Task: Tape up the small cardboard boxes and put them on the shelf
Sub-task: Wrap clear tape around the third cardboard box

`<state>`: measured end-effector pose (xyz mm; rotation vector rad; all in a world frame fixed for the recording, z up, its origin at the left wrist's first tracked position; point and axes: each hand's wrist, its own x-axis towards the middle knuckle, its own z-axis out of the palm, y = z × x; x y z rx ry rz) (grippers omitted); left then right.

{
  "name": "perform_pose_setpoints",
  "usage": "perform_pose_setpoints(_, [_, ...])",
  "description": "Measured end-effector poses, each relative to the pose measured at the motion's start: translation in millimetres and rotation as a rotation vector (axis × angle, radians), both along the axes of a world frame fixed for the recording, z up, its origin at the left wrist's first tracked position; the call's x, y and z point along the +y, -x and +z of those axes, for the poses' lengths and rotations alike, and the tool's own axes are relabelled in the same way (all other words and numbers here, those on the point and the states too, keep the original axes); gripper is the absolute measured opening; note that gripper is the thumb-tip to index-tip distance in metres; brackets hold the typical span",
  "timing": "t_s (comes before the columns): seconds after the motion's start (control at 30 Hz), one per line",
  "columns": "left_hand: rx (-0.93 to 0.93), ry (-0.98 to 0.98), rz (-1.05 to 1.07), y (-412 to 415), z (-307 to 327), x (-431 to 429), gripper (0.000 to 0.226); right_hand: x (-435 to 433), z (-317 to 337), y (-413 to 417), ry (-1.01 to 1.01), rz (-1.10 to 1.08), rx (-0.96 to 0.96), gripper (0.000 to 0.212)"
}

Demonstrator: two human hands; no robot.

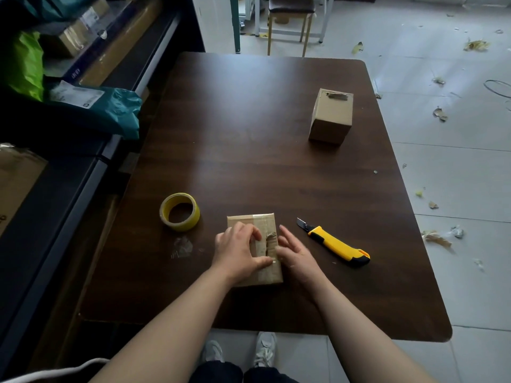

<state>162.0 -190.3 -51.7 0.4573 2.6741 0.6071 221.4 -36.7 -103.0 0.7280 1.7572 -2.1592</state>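
Near the front edge of the dark table (249,139) lies 1 flat cardboard box (257,221), a tape strip running down its top. The left hand (237,251) rests on it with fingers bent and thumb stretched along the seam (whether they pinch the tape I cannot tell). The right hand (294,251) touches the box's right side, fingers nearly straight. A yellow tape roll (182,226) sits just left, a yellow knife (336,244) just right. Box 2 (331,117) stands upright far back right, well apart from the shelf (83,189) on the left.
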Motion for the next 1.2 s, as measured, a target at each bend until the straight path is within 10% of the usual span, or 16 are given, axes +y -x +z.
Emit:
perform_pose_setpoints(0.23, [-0.022, -0.009, -0.042, 2.3, 0.5, -4.1, 0.05, 14.9, 40.7, 30.5, -0.963, 0.398, 0.258, 0.011])
perform_pose_setpoints(0.63, [0.001, 0.063, -0.188, 9.3, 15.8, -12.1, 0.047, 8.1, 46.6, 30.5, -1.011, 0.451, 0.201, 0.01])
perform_pose_setpoints(1.2, [0.037, 0.078, 0.119, -40.1, 18.8, -9.1, 0.019, -20.4, 52.8, -8.0, -1.123, 0.393, -0.026, 0.014])
